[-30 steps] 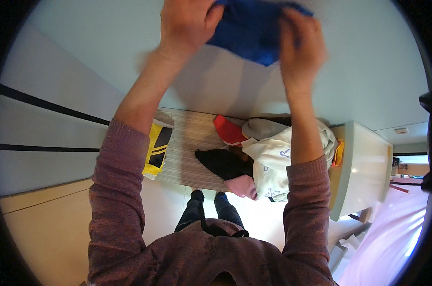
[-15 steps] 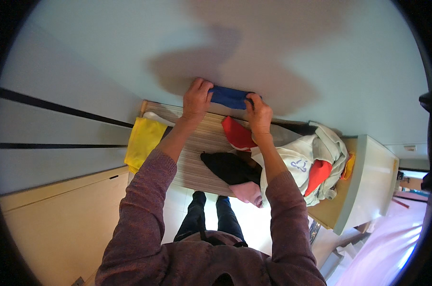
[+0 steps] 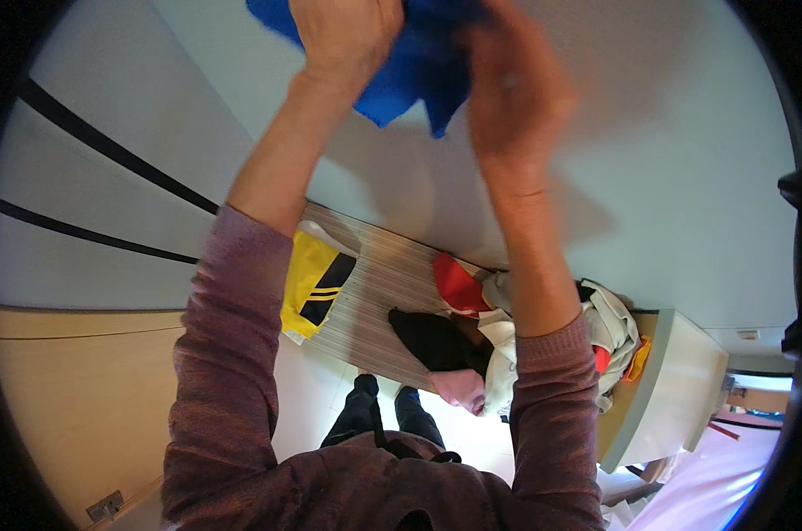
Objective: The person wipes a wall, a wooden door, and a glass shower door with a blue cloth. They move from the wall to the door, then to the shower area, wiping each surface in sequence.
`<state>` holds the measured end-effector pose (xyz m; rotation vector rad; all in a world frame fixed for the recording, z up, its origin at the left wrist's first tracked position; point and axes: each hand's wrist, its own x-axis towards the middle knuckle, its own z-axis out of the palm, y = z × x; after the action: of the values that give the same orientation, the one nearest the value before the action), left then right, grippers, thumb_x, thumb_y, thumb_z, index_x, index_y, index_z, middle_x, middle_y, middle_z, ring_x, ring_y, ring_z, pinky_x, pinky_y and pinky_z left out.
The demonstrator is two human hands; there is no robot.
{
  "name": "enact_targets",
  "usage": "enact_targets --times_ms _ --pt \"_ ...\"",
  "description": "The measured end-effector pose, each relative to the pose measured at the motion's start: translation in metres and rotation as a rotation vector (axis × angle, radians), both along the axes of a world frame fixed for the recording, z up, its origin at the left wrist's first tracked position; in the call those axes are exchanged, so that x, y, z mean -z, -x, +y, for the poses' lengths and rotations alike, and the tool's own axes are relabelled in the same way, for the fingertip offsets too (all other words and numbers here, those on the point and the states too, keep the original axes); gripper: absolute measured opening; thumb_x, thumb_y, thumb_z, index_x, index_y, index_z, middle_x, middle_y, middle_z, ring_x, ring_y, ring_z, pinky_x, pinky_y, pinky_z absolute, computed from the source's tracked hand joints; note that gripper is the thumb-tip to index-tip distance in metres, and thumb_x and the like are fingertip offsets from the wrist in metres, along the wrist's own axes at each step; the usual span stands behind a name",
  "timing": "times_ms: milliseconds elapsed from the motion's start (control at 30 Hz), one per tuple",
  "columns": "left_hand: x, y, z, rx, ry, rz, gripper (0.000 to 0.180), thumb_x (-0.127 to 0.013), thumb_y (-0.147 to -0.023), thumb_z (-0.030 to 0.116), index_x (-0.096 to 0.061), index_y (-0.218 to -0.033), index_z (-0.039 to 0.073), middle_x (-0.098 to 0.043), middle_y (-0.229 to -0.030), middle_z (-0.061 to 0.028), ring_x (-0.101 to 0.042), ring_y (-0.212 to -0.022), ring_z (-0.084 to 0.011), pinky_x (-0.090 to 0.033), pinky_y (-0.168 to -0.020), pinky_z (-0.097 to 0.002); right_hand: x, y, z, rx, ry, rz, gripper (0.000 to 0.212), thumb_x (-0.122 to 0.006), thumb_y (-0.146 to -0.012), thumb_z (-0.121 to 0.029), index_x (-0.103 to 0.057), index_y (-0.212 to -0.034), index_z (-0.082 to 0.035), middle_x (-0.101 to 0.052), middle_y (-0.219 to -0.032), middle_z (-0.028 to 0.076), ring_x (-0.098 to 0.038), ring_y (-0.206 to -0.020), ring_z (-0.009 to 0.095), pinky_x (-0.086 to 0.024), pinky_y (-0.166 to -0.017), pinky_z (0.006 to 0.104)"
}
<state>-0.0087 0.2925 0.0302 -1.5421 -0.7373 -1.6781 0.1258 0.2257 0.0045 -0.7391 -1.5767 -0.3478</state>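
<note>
High against the pale wall, a blue cloth (image 3: 423,75) hangs loosely with ragged-looking lower corners; its top runs out of view, so I cannot tell its garment type. My left hand (image 3: 352,31) is closed on its left part. My right hand (image 3: 520,97) is at its right side, blurred by motion, with the fingers seemingly closed on the cloth's edge. Below, a folded yellow garment (image 3: 305,270) with a black panel and yellow stripes lies on the striped wood-look board (image 3: 366,292), a white cloth partly under it.
On the board's right lie a red cloth (image 3: 458,285), a black cloth (image 3: 436,341) and a pink cloth (image 3: 460,389). Off-white garments (image 3: 613,323) heap in an open drawer-like box (image 3: 662,380), partly behind my right forearm. A pale wood cabinet (image 3: 82,380) stands at the left.
Both hands have risen toward the top of the view. The blue cloth, a narrow folded strip before, is now spread wider and hangs down. More of the yellow garment shows.
</note>
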Motion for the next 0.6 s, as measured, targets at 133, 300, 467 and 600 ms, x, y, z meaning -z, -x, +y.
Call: enact_targets --times_ms 133,300,467,600 --pt "0.099 0.023 0.006 0.132 0.22 -0.028 0.076 -0.066 -0.07 0.022 -0.028 -0.132 0.0 -0.025 -0.137 -0.0228 -0.021 -0.129 -0.038 -0.012 -0.103 -0.0521 0.065 0.031 0.004 -0.036 0.254 -0.112 0.026 -0.056 -0.078 -0.001 -0.058 -0.104 -0.005 -0.061 -0.08 0.01 -0.061 -0.069 0.021 -0.05 -0.059 0.0298" --pt "0.25 0.047 -0.014 0.031 0.659 -0.374 0.086 -0.066 -0.074 0.024 -0.011 -0.137 0.0 -0.018 -0.139 -0.0261 -0.021 -0.128 -0.0397 -0.022 -0.103 -0.0428 0.173 0.068 0.01 -0.041 0.566 -0.271 0.023 -0.057 -0.075 -0.004 -0.06 -0.098 -0.008 -0.061 -0.083 0.013 -0.06 -0.07 0.028 -0.05 -0.059 0.034" --pt "0.35 0.046 -0.025 0.306 1.073 -0.772 0.073 -0.051 -0.081 0.01 -0.005 -0.138 0.001 -0.017 -0.139 -0.0258 -0.021 -0.129 -0.0374 -0.021 -0.104 -0.037 0.252 0.079 0.005 -0.03 0.96 -0.263 0.02 -0.055 -0.077 -0.005 -0.06 -0.096 -0.007 -0.062 -0.088 0.015 -0.061 -0.074 0.03 -0.05 -0.063 0.0337" --pt "0.312 0.025 -0.037 0.477 1.12 -0.908 0.066 -0.042 -0.082 0.006 -0.006 -0.138 0.0 -0.013 -0.14 -0.0272 -0.017 -0.129 -0.0398 -0.018 -0.105 -0.0383 0.25 0.052 0.001 -0.195 1.017 0.158 0.016 -0.055 -0.081 -0.007 -0.059 -0.096 -0.003 -0.064 -0.082 0.011 -0.063 -0.074 0.025 -0.049 -0.07 0.0331"
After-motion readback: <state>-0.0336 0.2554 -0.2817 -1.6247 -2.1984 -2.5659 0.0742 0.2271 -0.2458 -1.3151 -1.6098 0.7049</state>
